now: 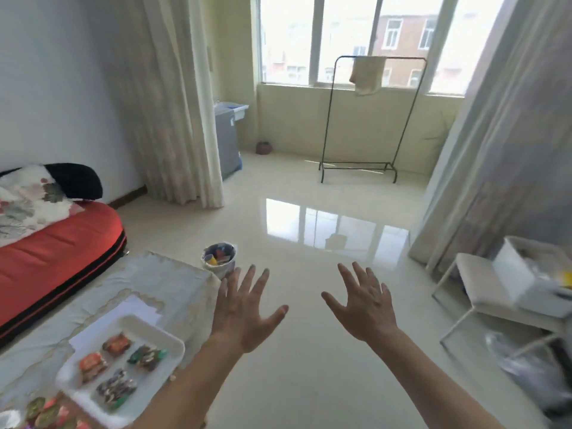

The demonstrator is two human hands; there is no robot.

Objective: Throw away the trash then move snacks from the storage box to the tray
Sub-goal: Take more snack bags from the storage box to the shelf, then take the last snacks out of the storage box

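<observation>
My left hand (244, 311) and my right hand (365, 308) are both raised over the floor with fingers spread and nothing in them. A white tray (145, 329) lies on the low table at the lower left, holding several wrapped snacks (116, 343) in orange, green and dark wrappers. More snack packets (46, 413), apparently in the storage box, show at the bottom left corner, cut off by the frame. A small trash bin (219, 262) with colourful wrappers inside stands on the floor just beyond the table's far corner, a little above my left hand.
The low table (148, 274) has a pale marbled cloth. A red sofa bed (55, 252) with a blanket runs along the left wall. A white chair (483, 292) with a box and bags stands at right. A clothes rack (371, 119) stands by the window.
</observation>
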